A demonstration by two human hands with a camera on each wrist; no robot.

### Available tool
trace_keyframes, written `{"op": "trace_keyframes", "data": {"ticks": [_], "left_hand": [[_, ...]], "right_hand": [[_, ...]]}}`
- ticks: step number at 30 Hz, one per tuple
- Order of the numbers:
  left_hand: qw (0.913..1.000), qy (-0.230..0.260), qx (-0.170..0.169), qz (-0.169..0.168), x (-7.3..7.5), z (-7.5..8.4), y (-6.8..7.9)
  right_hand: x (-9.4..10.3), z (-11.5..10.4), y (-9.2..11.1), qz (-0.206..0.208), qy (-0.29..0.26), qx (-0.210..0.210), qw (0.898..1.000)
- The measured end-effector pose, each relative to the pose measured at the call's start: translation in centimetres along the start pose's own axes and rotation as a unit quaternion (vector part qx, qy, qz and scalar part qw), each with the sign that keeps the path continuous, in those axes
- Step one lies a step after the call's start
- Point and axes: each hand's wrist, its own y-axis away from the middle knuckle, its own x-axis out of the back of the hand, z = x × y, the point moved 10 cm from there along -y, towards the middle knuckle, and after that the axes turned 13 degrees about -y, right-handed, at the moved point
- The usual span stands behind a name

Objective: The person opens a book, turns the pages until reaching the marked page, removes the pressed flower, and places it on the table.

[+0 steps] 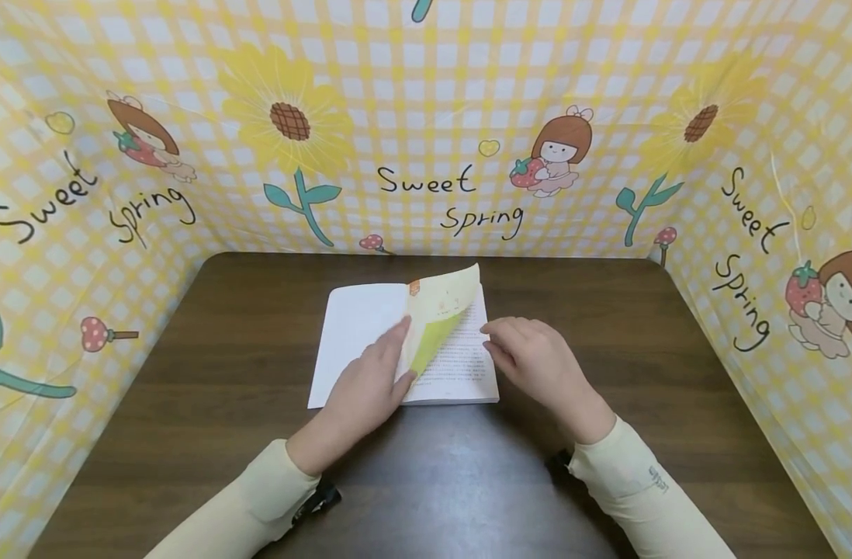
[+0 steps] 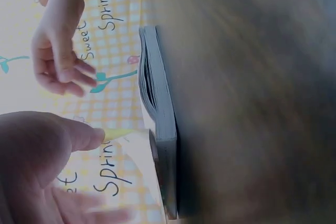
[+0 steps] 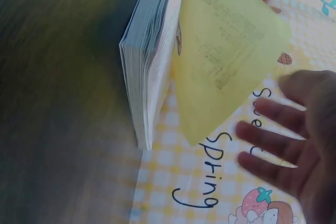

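Observation:
A thick book (image 1: 366, 326) lies spread on the dark tabletop. One leaf, the yellow-green page (image 3: 231, 51), stands lifted from its right half, its top corner bent over to the right in the head view. My left hand (image 1: 373, 376) is over the lower middle of the book, its thumb (image 2: 86, 136) against the page's lower edge and its other fingers stretched out on the cream side, apart from the thumb. Beside the book's right edge is my right hand (image 1: 538, 361). Its loosely bent fingers (image 3: 268, 137) are spread, with nothing between them and a gap to the page.
The brown wooden table (image 1: 223, 466) surrounds the book. A yellow checked cloth (image 1: 426, 101) with printed flowers and lettering hangs along the back and both sides. Dark bands (image 1: 317, 501) show at the wrists under the pale sleeves (image 1: 237, 505).

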Motion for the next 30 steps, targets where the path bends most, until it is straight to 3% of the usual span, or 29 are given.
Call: {"op": "trace_keyframes", "data": {"ticks": [2,5,8,10,13,16,19,24,30], "left_hand": [[0.9984,-0.034,-0.005,0.045,1.0,-0.1,0.1],[0.989,-0.105,-0.026,0.101,2.3,0.1,0.5],[0.9765,-0.172,-0.055,0.117,2.7,0.5,0.8],[0.9744,-0.188,-0.075,0.097,2.3,0.8,0.8],[0.9802,-0.169,-0.092,0.047,1.3,0.8,0.7],[0.9894,-0.119,-0.082,-0.013,0.1,0.4,0.6],[0.9927,-0.076,-0.056,-0.075,-1.1,-0.3,0.6],[0.9874,-0.027,-0.023,-0.154,-2.5,-1.2,0.8],[0.9811,-0.015,-0.009,-0.193,-3.5,-2.0,1.0]], "right_hand": [[-0.9,0.6,0.2,-0.031,-0.004,-0.014,0.999],[-2.3,1.1,0.6,-0.087,-0.008,-0.028,0.996],[-3.5,1.4,1.0,-0.131,-0.011,-0.04,0.991],[-4.0,1.6,1.2,-0.151,-0.013,-0.046,0.987],[-4.6,1.6,1.4,-0.176,-0.019,-0.043,0.983],[-5.2,1.7,1.8,-0.198,-0.024,-0.039,0.979],[-6.0,1.7,2.1,-0.227,-0.03,-0.04,0.973],[-7.1,1.9,2.8,-0.276,-0.044,-0.061,0.958],[-7.7,2.3,3.5,-0.307,-0.064,-0.094,0.945]]}}
